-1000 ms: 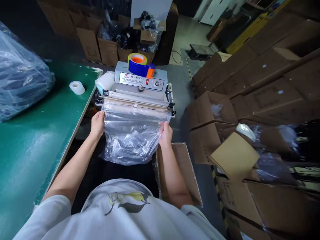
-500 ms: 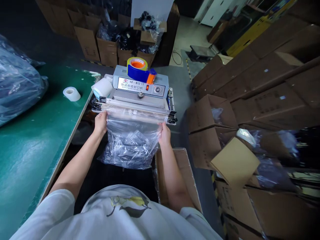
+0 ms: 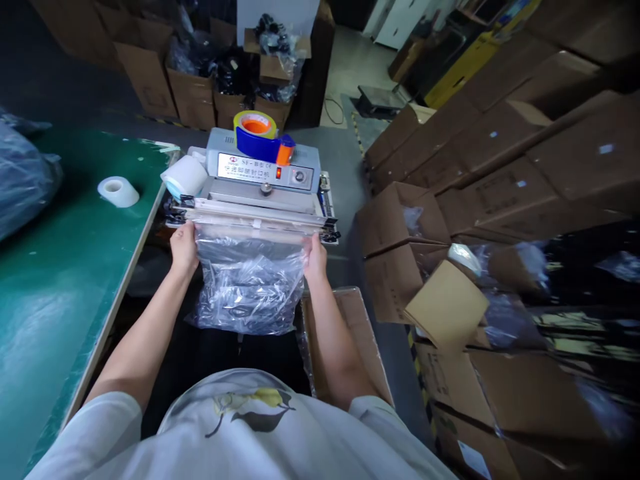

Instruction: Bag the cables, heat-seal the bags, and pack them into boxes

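Note:
A clear plastic bag (image 3: 250,287) hangs in front of a grey bag sealing machine (image 3: 263,160), its top edge at the machine's sealing bar (image 3: 260,212). Dark contents show dimly through the film; their kind I cannot make out. My left hand (image 3: 185,248) pinches the bag's upper left corner, fingers closed. At the upper right corner my right hand (image 3: 315,258) grips the film in the same way. On top of the machine rests a blue and orange tape dispenser (image 3: 263,143). A small red light glows on the machine's front panel.
Left is a green table (image 3: 75,267) with a white roll (image 3: 119,191) and a large plastic bag (image 3: 25,177). Another white roll (image 3: 185,175) stands beside the machine. An open carton (image 3: 363,320) is below my right arm. Stacked cartons (image 3: 500,167) line the right side.
The view has shifted slightly, so everything sits further left in the picture. Both hands keep their hold on the bag at the sealing bar.

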A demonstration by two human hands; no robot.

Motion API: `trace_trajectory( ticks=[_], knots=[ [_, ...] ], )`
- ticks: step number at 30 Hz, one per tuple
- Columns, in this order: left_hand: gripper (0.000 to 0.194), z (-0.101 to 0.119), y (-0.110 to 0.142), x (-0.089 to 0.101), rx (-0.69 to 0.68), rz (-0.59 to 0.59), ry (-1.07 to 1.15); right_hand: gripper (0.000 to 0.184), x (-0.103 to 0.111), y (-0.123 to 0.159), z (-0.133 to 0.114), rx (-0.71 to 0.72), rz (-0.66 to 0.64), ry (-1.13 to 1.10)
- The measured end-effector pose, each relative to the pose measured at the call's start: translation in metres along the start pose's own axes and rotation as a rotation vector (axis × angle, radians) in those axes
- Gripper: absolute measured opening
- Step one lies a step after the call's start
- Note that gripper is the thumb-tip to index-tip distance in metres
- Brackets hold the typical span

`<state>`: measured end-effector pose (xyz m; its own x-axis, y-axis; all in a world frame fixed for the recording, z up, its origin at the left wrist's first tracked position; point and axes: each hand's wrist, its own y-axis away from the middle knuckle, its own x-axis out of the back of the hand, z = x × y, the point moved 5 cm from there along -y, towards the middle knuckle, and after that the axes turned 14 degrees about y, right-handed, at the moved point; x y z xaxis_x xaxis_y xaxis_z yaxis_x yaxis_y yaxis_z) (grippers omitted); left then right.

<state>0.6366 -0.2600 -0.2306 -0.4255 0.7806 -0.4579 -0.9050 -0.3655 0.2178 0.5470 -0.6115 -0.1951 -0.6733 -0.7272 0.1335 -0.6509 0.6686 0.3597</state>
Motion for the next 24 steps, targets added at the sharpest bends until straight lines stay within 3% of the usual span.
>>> trace_trajectory(
  ticks=[10, 24],
  knots=[
    [0.036, -0.003, 0.003, -0.001, 0.030, -0.003, 0.016, 0.061, 0.000, -0.003, 0.005, 0.045, -0.005, 0.023],
    [0.044, -0.006, 0.008, 0.007, -0.059, -0.043, 0.007, 0.064, 0.003, -0.003, 0.013, 0.100, 0.030, 0.050]
  ],
)
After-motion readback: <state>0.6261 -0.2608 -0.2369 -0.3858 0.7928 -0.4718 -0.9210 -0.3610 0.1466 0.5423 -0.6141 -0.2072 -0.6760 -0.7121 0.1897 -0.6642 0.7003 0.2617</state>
